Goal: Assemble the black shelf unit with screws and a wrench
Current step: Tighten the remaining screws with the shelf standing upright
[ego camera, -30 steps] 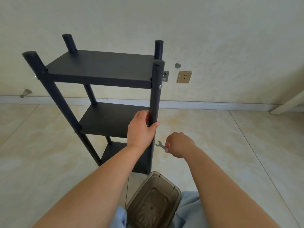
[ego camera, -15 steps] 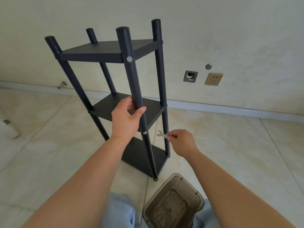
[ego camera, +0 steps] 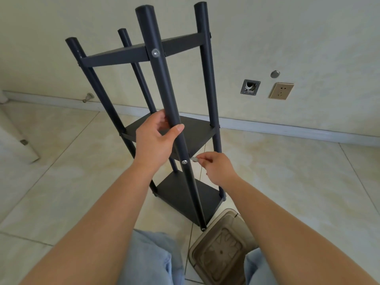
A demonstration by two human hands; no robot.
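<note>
Left hand [ego camera: 153,140] grips shelf post [ego camera: 164,85]; right hand [ego camera: 218,167] pinches wrench [ego camera: 194,159].

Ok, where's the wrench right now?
In the head view, the wrench is pinched in the right hand, just right of the screw on the near shelf post.

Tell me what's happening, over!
Left hand grips shelf post. Right hand pinches wrench beside middle screw. Nothing blocking.

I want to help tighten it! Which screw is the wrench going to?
Find the black shelf unit and its nearest post, gripped by the left hand. The screw sits just below that hand, beside the wrench; the other visible one is higher.
</note>
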